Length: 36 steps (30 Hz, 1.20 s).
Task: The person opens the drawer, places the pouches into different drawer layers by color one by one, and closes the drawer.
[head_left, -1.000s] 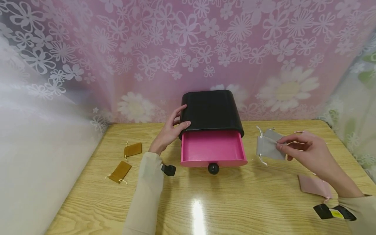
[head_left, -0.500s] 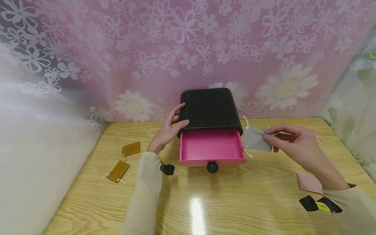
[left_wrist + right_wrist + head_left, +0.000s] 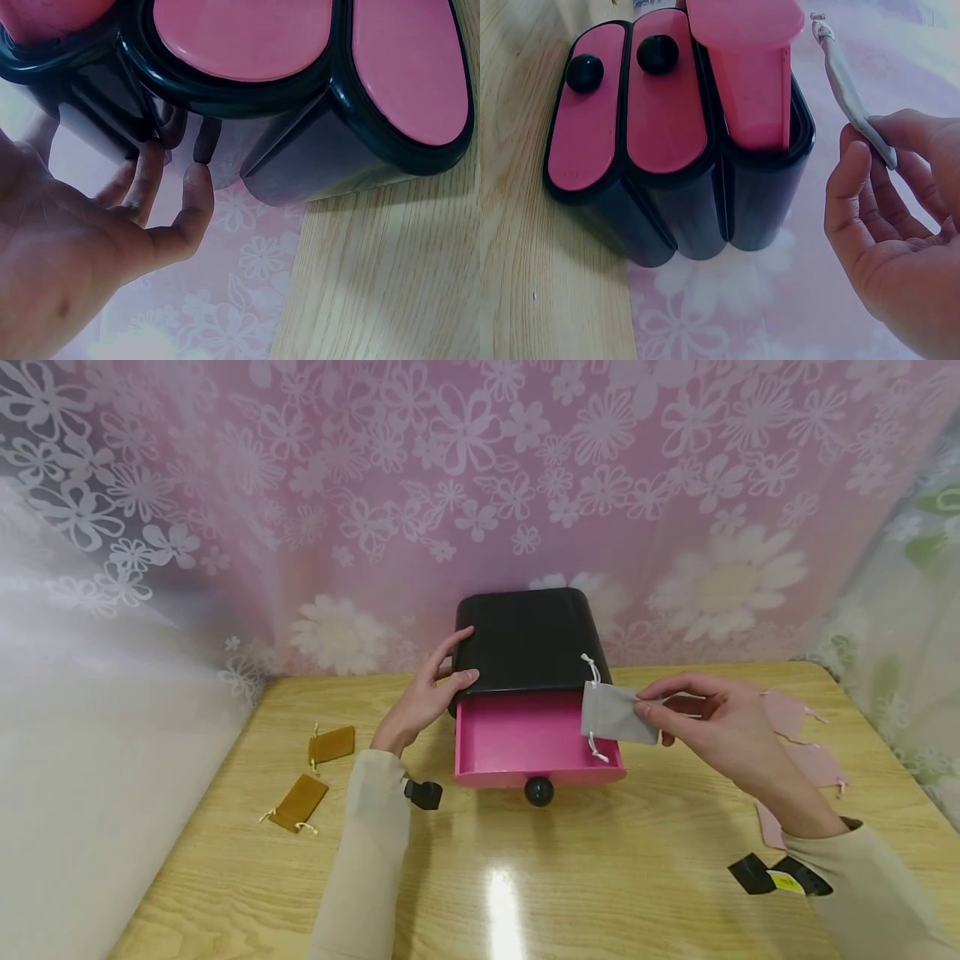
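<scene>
A black drawer cabinet (image 3: 528,639) stands against the back curtain with its pink top drawer (image 3: 517,735) pulled out; the inner part of the drawer lies under the black top. My left hand (image 3: 422,700) rests on the cabinet's left side, thumb near the top front edge; in the left wrist view the fingertips (image 3: 196,180) touch its dark wall. My right hand (image 3: 712,727) pinches a small grey drawstring pouch (image 3: 617,713) by its closed end, over the drawer's right side. In the right wrist view the pouch (image 3: 847,94) shows edge-on beside the open drawer (image 3: 750,90).
Two brown drawstring pouches (image 3: 332,744) lie on the wooden table (image 3: 570,877) at left. Several pink pouches (image 3: 787,714) lie at right, partly behind the right arm. Below the open drawer, two closed drawers (image 3: 664,112) with black knobs show in the right wrist view.
My right hand has carried the grey pouch leftward, from beside the cabinet to over the open drawer. The left hand has stayed on the cabinet's side.
</scene>
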Available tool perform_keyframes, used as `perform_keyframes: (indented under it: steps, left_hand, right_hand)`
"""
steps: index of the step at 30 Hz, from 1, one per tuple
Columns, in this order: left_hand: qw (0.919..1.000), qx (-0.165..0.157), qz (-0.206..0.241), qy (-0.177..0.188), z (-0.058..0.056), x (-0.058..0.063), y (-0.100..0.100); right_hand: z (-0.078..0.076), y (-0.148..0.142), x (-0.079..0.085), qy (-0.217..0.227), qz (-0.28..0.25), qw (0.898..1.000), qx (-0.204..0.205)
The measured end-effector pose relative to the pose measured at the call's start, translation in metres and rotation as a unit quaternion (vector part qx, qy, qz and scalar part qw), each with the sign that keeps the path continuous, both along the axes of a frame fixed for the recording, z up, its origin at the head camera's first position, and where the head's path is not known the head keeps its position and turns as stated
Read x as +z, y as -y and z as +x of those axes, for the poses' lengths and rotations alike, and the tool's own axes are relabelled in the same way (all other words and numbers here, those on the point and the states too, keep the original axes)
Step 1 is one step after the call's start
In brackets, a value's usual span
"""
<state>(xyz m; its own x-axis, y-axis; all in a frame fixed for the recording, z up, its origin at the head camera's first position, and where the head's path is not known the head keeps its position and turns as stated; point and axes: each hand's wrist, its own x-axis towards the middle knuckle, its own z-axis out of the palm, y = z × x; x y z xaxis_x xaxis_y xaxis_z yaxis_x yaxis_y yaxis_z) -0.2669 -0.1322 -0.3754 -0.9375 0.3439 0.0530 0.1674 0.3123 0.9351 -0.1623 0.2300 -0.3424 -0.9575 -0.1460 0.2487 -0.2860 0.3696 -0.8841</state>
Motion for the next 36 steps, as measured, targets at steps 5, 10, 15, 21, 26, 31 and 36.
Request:
perform_keyframes:
  steps: [5,10,15,21,26,31,36]
  left_hand:
    - [1.0000,0.002,0.002,-0.008,-0.001,-0.002,0.001]
    - [0.9999,-0.004,0.006,-0.011,-0.001,-0.003,0.000]
    - [0.9998,-0.005,-0.005,-0.020,-0.002,-0.002,0.000]
    - [0.9998,-0.002,-0.006,-0.018,-0.004,0.000,0.001]
    - [0.9998,0.002,-0.006,-0.019,-0.004,0.000,0.001]
    - [0.9999,0.004,0.000,-0.016,-0.004,0.000,0.000]
    - [0.9999,0.007,0.001,-0.012,-0.003,0.000,0.000]
  right_hand:
    - [-0.002,0.009,0.001,-0.014,-0.005,1.000,0.015]
    - [-0.003,0.017,0.000,-0.029,0.007,0.999,0.020]
    - [-0.003,0.025,0.001,-0.026,0.020,0.999,0.022]
    - [-0.006,0.032,0.002,-0.011,0.041,0.999,0.023]
    - [-0.007,0.037,0.003,-0.003,0.061,0.998,0.020]
    - [-0.008,0.043,0.005,0.003,0.079,0.997,0.018]
    - [-0.009,0.049,0.007,0.007,0.084,0.996,0.023]
